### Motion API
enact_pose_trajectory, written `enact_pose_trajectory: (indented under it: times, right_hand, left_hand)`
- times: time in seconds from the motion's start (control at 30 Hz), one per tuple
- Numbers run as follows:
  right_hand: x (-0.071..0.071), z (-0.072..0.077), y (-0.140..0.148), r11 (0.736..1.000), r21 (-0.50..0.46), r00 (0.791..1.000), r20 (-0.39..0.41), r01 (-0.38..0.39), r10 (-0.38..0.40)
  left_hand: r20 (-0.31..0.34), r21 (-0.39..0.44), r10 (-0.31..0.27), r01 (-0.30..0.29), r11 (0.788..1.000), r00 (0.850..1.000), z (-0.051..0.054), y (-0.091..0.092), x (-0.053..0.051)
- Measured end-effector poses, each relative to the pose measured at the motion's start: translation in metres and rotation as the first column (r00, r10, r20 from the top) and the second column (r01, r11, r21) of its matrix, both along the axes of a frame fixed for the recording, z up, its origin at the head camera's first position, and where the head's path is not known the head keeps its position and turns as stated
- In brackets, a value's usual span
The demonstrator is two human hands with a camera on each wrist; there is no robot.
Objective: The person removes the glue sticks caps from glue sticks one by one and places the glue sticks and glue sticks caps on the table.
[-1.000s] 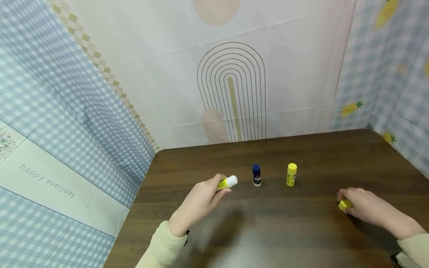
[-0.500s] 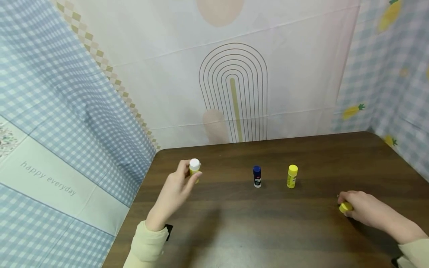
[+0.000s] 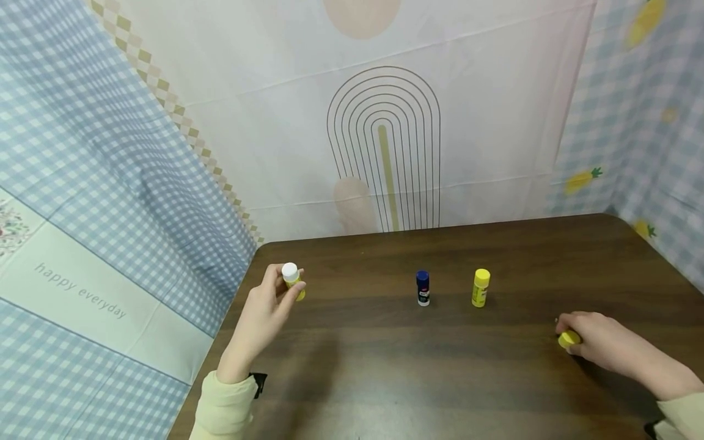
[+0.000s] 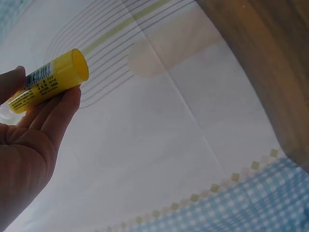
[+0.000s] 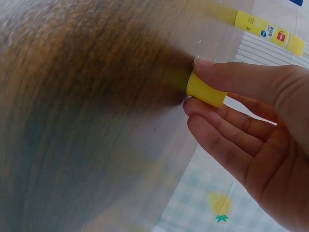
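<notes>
My left hand (image 3: 255,318) grips a yellow glue stick (image 3: 297,287) above the left part of the table, thumb on one side and fingers on the other. Its white end points up in the head view; the left wrist view shows the yellow base and printed label of that glue stick (image 4: 48,83). At the right, my right hand (image 3: 607,343) pinches a small yellow cap (image 3: 569,339) between thumb and fingers. In the right wrist view the cap (image 5: 205,92) sits down at the tabletop, its rim touching or nearly touching the wood.
On the dark wooden table (image 3: 396,366), a navy glue stick (image 3: 423,288) with a white base stands upright near the middle. A capped yellow glue stick (image 3: 480,288) stands to its right. A white patterned cloth (image 3: 264,122) hangs behind, with a blue checked cloth (image 3: 110,153) at the left.
My left hand has carried the yellow glue stick leftward, away from the navy one, and turned its white end upward. The right hand stays with the cap in the same place.
</notes>
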State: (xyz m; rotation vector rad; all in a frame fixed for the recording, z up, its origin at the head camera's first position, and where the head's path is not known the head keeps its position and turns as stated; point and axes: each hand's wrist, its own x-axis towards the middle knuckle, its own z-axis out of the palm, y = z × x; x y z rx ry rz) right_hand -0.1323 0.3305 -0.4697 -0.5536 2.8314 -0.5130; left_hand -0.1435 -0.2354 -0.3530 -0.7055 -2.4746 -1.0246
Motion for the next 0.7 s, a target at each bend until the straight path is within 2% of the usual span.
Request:
enact_pose_trajectory:
  times: [0.2, 0.33, 0.5, 0.7]
  right_hand:
    - [-0.002, -0.001, 0.002, 1.000, -0.003, 1.000, -0.003, 0.005, -0.005]
    - [-0.001, -0.002, 0.003, 1.000, -0.003, 1.000, -0.019, 0.005, -0.005]
    - [0.001, -0.004, 0.004, 1.000, -0.012, 0.999, -0.047, 0.001, -0.002]
    - [0.002, -0.006, 0.005, 1.000, -0.025, 0.996, -0.085, -0.006, 0.004]
  left_hand:
    - [0.075, 0.011, 0.022, -0.023, 1.000, 0.997, -0.012, -0.010, -0.002]
    - [0.147, 0.026, 0.052, -0.057, 0.998, 0.988, -0.028, -0.022, -0.010]
    - [0.257, 0.021, 0.092, -0.101, 0.995, 0.962, -0.054, -0.039, -0.023]
    - [0.383, 0.020, 0.120, -0.138, 0.990, 0.916, -0.080, -0.053, -0.028]
